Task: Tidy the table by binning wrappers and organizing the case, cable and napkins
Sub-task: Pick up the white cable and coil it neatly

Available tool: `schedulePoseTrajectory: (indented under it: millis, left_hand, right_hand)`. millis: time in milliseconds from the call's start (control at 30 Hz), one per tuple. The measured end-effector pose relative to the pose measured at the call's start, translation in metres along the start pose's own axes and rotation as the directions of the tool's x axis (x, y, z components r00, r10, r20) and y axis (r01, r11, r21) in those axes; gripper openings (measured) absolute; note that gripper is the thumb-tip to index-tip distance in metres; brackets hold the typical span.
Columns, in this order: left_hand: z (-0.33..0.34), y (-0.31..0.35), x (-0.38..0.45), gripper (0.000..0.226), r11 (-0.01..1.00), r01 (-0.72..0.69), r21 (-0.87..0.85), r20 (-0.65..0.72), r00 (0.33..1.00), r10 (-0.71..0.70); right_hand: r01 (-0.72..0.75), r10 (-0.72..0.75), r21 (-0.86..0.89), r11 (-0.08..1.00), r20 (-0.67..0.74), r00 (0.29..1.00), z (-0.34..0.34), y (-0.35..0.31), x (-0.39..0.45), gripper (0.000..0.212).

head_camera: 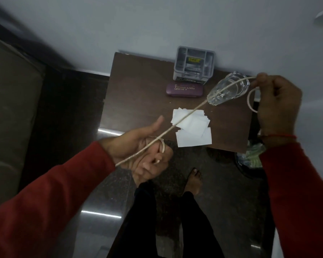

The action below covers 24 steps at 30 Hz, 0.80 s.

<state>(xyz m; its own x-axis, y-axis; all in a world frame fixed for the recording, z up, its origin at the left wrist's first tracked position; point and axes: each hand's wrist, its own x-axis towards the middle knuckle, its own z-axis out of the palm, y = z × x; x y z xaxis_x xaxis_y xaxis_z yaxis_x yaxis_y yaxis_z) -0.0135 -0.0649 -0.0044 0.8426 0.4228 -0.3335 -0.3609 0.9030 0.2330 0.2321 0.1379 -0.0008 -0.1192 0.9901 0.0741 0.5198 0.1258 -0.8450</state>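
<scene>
A pale cable (185,114) is stretched taut between my two hands, above the small brown table (138,101). My left hand (140,148) grips one end near the table's front left edge, with a loop around the fingers. My right hand (276,108) pinches the other end at the table's right side, and a loop of cable hangs from it. Several white napkins (192,129) lie scattered on the table under the cable. A purple case (185,90) lies flat behind them.
A grey plastic organizer (194,66) stands at the table's back edge against the wall. A clear glass (229,88) stands at the back right. A bin with wrappers (250,159) sits on the floor right of the table. My bare foot (194,181) is on the dark floor.
</scene>
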Motion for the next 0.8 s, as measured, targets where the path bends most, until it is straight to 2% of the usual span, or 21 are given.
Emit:
schedulePoseTrajectory:
  millis: [67, 100, 133, 167, 200, 233, 300, 333, 400, 433, 467, 500, 533, 567, 600, 633, 667, 700, 733, 767, 800]
  left_hand:
    - [0.033, 0.003, -0.005, 0.056, 0.984, -0.14, -0.11, 0.192, 0.968, 0.159]
    - [0.047, 0.008, -0.007, 0.049, 0.959, -0.22, -0.18, 0.246, 0.934, 0.26]
    - [0.06, 0.014, -0.009, 0.045, 0.915, -0.317, -0.25, 0.243, 0.894, 0.376]
    - [0.069, 0.021, -0.01, 0.044, 0.845, -0.444, -0.299, 0.171, 0.846, 0.505]
    - [0.073, 0.029, -0.01, 0.045, 0.749, -0.593, -0.296, 0.037, 0.776, 0.629]
    - [0.073, 0.038, -0.01, 0.046, 0.641, -0.735, -0.221, -0.134, 0.674, 0.727]
    - [0.064, 0.057, -0.013, 0.049, 0.447, -0.894, 0.037, -0.392, 0.399, 0.829]
    - [0.056, 0.066, -0.013, 0.05, 0.395, -0.905, 0.156, -0.456, 0.289, 0.842]
    - [0.032, 0.076, -0.008, 0.051, 0.383, -0.809, 0.445, -0.519, 0.115, 0.847]
    - [0.017, 0.075, -0.003, 0.05, 0.398, -0.652, 0.645, -0.51, 0.021, 0.86]
    - [0.007, 0.073, 0.002, 0.047, 0.398, -0.411, 0.82, -0.448, -0.028, 0.894]
    - [0.001, 0.068, 0.006, 0.048, 0.374, -0.13, 0.918, -0.375, 0.016, 0.927]
    - [-0.001, 0.062, 0.011, 0.053, 0.341, 0.114, 0.933, -0.356, 0.146, 0.923]
    - [0.001, 0.055, 0.014, 0.063, 0.321, 0.301, 0.898, -0.407, 0.288, 0.867]
    - [0.005, 0.048, 0.018, 0.074, 0.34, 0.406, 0.848, -0.499, 0.395, 0.771]
    - [0.011, 0.04, 0.022, 0.082, 0.432, 0.399, 0.809, -0.587, 0.503, 0.634]
    - [0.016, 0.03, 0.026, 0.086, 0.603, 0.297, 0.74, -0.625, 0.634, 0.455]
    - [0.019, 0.02, 0.029, 0.086, 0.784, 0.157, 0.601, -0.567, 0.775, 0.279]
    - [0.023, 0.011, 0.031, 0.081, 0.91, 0.022, 0.414, -0.41, 0.897, 0.165]
    - [0.024, 0.002, 0.03, 0.072, 0.973, -0.092, 0.209, -0.234, 0.962, 0.142]
    - [0.028, -0.003, 0.028, 0.063, 0.985, -0.174, 0.019, -0.079, 0.981, 0.175]
  right_hand:
    - [0.017, -0.014, -0.057, 0.998, 0.047, 0.999, 0.01, 0.013, 0.0, 0.028]
    - [0.023, -0.016, -0.063, 0.998, 0.112, 0.994, 0.015, 0.014, -0.003, 0.025]
    - [0.021, -0.009, -0.056, 0.998, 0.208, 0.978, 0.02, 0.011, -0.008, 0.023]
    - [0.03, -0.005, -0.071, 0.997, 0.324, 0.946, 0.026, 0.009, -0.014, 0.024]
    - [0.065, -0.009, -0.108, 0.992, 0.454, 0.891, 0.032, 0.004, -0.023, 0.026]
    - [0.119, 0.001, -0.166, 0.979, 0.588, 0.809, 0.037, 0.001, -0.032, 0.029]
    - [0.273, 0.039, -0.259, 0.927, 0.787, 0.616, 0.048, -0.008, -0.057, 0.037]
    - [0.354, 0.036, -0.265, 0.897, 0.841, 0.539, 0.053, -0.013, -0.071, 0.042]
    - [0.406, -0.034, -0.177, 0.897, 0.887, 0.461, 0.062, -0.025, -0.094, 0.05]
    - [0.337, -0.069, -0.101, 0.936, 0.886, 0.458, 0.062, -0.032, -0.1, 0.048]
    - [0.21, -0.084, -0.018, 0.978, 0.878, 0.471, 0.06, -0.041, -0.104, 0.043]
    - [0.047, -0.065, 0.049, 0.998, 0.871, 0.486, 0.057, -0.049, -0.106, 0.038]
    - [-0.115, -0.03, 0.099, 0.988, 0.869, 0.494, 0.052, -0.057, -0.106, 0.034]
    - [-0.226, 0.011, 0.114, 0.967, 0.873, 0.487, 0.046, -0.064, -0.102, 0.031]
    - [-0.259, 0.027, 0.112, 0.959, 0.878, 0.478, 0.041, -0.069, -0.098, 0.029]
    - [-0.225, 0.023, 0.097, 0.97, 0.876, 0.481, 0.037, -0.07, -0.093, 0.027]
    - [-0.163, -0.003, 0.096, 0.982, 0.869, 0.494, 0.035, -0.069, -0.086, 0.025]
    - [-0.108, -0.035, 0.105, 0.989, 0.856, 0.516, 0.035, -0.067, -0.08, 0.024]
    - [-0.086, -0.057, 0.123, 0.989, 0.837, 0.544, 0.037, -0.062, -0.075, 0.026]
    - [-0.097, -0.058, 0.139, 0.985, 0.813, 0.579, 0.039, -0.059, -0.074, 0.036]
    - [-0.137, -0.045, 0.162, 0.977, 0.789, 0.613, 0.043, -0.056, -0.076, 0.049]
